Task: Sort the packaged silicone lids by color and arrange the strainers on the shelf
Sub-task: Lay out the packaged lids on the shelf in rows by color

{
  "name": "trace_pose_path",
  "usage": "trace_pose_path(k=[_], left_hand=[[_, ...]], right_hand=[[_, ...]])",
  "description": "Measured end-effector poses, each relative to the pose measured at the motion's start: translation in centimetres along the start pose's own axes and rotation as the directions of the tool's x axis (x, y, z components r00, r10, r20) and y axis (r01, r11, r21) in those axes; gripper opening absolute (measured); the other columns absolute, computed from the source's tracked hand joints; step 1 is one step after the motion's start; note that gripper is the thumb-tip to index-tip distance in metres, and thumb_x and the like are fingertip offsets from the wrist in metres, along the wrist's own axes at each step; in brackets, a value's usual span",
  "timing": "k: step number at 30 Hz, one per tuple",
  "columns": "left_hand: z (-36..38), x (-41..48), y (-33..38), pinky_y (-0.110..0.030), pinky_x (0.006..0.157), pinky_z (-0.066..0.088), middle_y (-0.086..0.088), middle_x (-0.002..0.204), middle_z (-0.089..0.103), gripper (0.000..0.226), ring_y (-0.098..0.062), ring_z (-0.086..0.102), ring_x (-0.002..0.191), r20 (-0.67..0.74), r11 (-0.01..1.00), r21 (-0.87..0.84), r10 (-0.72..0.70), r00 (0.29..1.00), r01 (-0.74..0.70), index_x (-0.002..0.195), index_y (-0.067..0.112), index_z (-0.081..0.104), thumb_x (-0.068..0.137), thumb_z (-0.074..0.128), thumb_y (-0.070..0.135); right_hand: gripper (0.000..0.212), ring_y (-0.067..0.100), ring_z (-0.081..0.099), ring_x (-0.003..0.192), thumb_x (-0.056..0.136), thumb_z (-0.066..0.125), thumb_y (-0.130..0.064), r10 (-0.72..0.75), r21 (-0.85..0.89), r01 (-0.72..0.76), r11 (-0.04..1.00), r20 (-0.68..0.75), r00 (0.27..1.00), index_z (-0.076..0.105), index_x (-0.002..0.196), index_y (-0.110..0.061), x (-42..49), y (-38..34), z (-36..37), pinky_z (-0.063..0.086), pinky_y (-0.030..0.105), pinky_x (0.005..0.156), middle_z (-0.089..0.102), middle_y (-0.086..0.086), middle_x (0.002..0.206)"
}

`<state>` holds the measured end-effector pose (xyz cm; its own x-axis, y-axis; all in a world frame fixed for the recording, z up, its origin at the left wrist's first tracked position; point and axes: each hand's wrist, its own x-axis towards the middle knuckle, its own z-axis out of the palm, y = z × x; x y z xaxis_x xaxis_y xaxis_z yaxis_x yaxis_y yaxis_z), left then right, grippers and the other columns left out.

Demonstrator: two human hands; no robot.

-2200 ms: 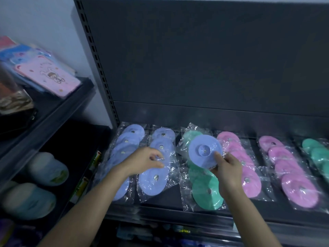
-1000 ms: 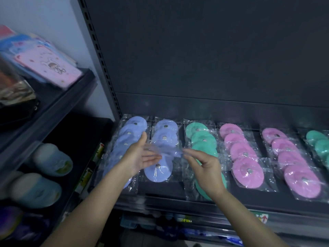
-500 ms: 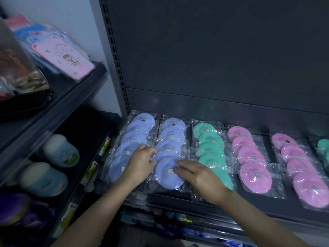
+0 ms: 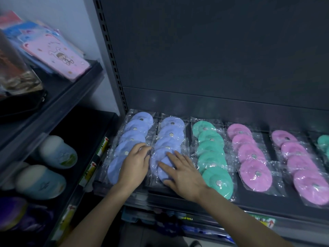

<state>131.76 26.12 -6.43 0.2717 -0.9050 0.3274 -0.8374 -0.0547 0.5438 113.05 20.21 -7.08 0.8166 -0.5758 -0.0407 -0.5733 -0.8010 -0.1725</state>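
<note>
— So, where is there open room around the green lids [image 4: 211, 154]?
— Behind them the shelf [image 4: 267, 204] ends at the dark back panel [image 4: 213, 59], which rises tall and bare. Ahead of them a thin strip of shelf runs to the front lip. To their right lie two rows of pink lids [image 4: 249, 154], with dark gaps between the rows.
— And to their left?
— Two rows of blue lids, all in clear wrap. The nearer row [image 4: 170, 138] is just beside the green. The outer row [image 4: 135, 129] lies against the slotted upright [image 4: 114, 68].
— Anything cut off or unclear?
— Far right of the green lids, more green packets [image 4: 323, 140] are cut by the frame edge. Far left, on a side shelf [image 4: 85, 150], pale rounded things [image 4: 57, 152] are too blurred to name.
— The hands?
— Both reach in from below. The right hand [image 4: 185, 177] lies flat with fingers spread, grip open, on the front packets of the nearer row, hiding much of them. The left hand [image 4: 134, 166] sits over the gap between the blue rows, fingers bent down onto the wrap. It may be pinching the plastic, but I cannot tell.
</note>
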Motion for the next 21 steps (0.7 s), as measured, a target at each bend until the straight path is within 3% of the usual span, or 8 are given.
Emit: trace_pose_path(k=[2,3,5,6,9,12,21], left_hand=[[0.0,-0.4,-0.6,-0.037,0.110,0.029,-0.011,0.136,0.053,0.034,-0.029,0.044,0.131,0.054,0.994,0.110,-0.003,0.999,-0.003,0.124,0.010,0.060,0.090,0.060,0.012],[0.0,-0.7,-0.9,-0.042,0.116,0.012,-0.008,0.144,0.045,0.040,-0.028,0.031,0.140,0.104,0.981,0.195,-0.015,0.995,-0.006,0.131,0.014,0.055,0.092,0.057,0.023],[0.0,-1.3,-1.6,-0.042,0.113,-0.018,0.001,0.157,0.022,0.053,-0.021,0.002,0.147,0.192,0.946,0.323,-0.085,0.978,0.019,0.144,0.026,0.037,0.095,0.045,0.045],[0.1,-1.5,-1.9,-0.042,0.108,-0.026,0.005,0.159,0.011,0.059,-0.018,-0.009,0.146,0.229,0.934,0.356,-0.123,0.966,0.034,0.147,0.031,0.028,0.094,0.039,0.053],[0.2,-1.8,-2.9,-0.044,0.106,-0.027,0.008,0.158,-0.011,0.070,-0.014,-0.029,0.138,0.325,0.908,0.418,-0.160,0.932,0.010,0.150,0.036,0.009,0.090,0.031,0.065],[0.2,-1.6,-3.2,-0.044,0.109,-0.024,0.006,0.156,-0.019,0.073,-0.012,-0.034,0.134,0.360,0.894,0.448,-0.171,0.917,-0.008,0.151,0.036,0.002,0.089,0.028,0.065],[-0.4,-1.2,-2.6,-0.045,0.111,-0.023,0.007,0.158,-0.016,0.082,-0.010,-0.031,0.137,0.396,0.911,0.413,-0.205,0.895,0.026,0.150,0.037,0.001,0.083,0.028,0.074]], right_hand=[[0.061,0.025,0.000,0.146,0.091,0.043,-0.053,0.030,-0.005,-0.030,1.000,-0.009,1.000,0.021,0.146,-0.041,0.1,-0.1,0.2,-0.007,0.045,0.116,0.010,0.002,0.158],[0.061,0.025,0.001,0.146,0.090,0.045,-0.053,0.035,-0.009,-0.036,0.999,-0.014,0.999,0.023,0.145,-0.040,0.1,-0.2,0.3,-0.010,0.045,0.115,0.013,0.004,0.158],[0.063,0.026,0.002,0.146,0.087,0.049,-0.052,0.034,-0.020,-0.034,0.999,-0.028,0.999,0.027,0.145,-0.038,0.1,-0.4,0.3,-0.015,0.045,0.112,0.018,0.008,0.155],[0.064,0.026,0.002,0.146,0.086,0.049,-0.052,0.027,-0.027,-0.028,0.999,-0.033,0.999,0.028,0.145,-0.037,0.2,-0.5,0.2,-0.017,0.044,0.111,0.019,0.010,0.154],[0.075,0.027,-0.007,0.146,0.085,0.051,-0.053,0.034,-0.002,-0.035,0.999,-0.006,0.999,0.016,0.149,-0.033,0.6,-0.6,0.1,-0.017,0.040,0.112,0.005,0.013,0.157],[0.081,0.025,-0.018,0.144,0.086,0.048,-0.055,0.045,0.041,-0.047,0.998,0.064,0.997,0.003,0.150,-0.033,1.0,-0.7,0.4,-0.016,0.037,0.113,-0.014,0.010,0.158],[0.080,0.021,-0.013,0.146,0.087,0.050,-0.055,0.034,0.146,-0.044,0.988,0.076,0.997,0.006,0.150,-0.034,0.9,-1.0,0.2,-0.009,0.033,0.117,-0.011,0.007,0.159]])
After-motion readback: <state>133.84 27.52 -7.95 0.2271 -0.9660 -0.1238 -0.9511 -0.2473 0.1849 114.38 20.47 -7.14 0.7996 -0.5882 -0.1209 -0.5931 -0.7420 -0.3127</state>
